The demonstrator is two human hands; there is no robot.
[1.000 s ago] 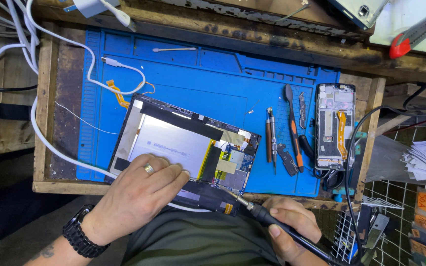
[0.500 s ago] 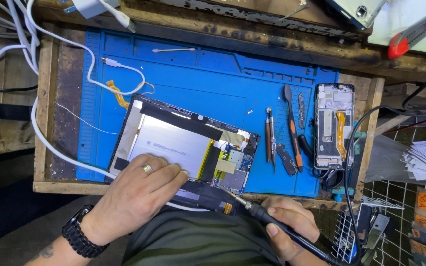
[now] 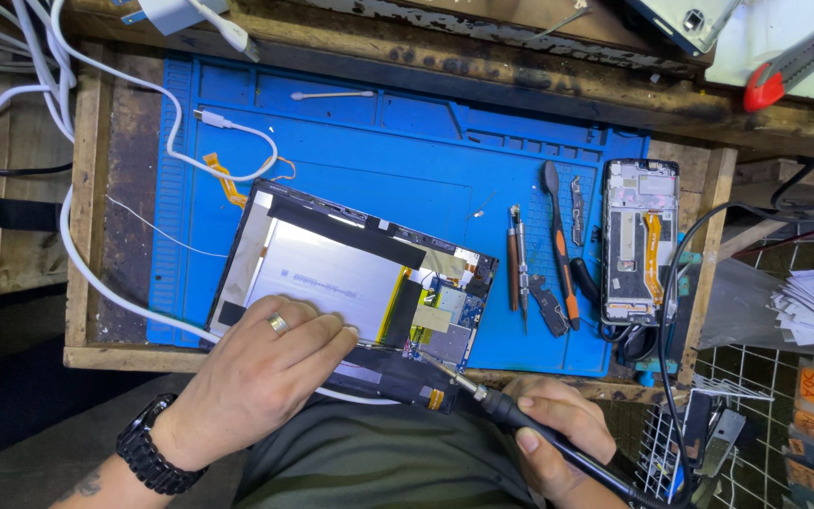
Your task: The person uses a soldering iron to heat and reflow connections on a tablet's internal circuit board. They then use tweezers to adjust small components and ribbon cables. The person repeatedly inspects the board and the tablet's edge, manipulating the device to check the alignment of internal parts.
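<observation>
An opened tablet (image 3: pixel 350 273) lies back-up on a blue work mat (image 3: pixel 407 160), showing its silver battery and a circuit board (image 3: pixel 445 316). My left hand (image 3: pixel 261 363), with a ring and a black wristwatch, presses down on the tablet's near edge. My right hand (image 3: pixel 558 434) grips a black soldering iron (image 3: pixel 506 410) like a pen. Its metal tip (image 3: pixel 435 363) rests at the tablet's near right corner, by the board.
On the mat's right lie tweezers (image 3: pixel 521 269), an orange-handled tool (image 3: pixel 561 250) and an opened phone frame (image 3: pixel 640 240). A white cable (image 3: pixel 115 283) loops along the left. A cotton swab (image 3: pixel 332 94) lies at the mat's far edge. A wire rack (image 3: pixel 765 415) stands right.
</observation>
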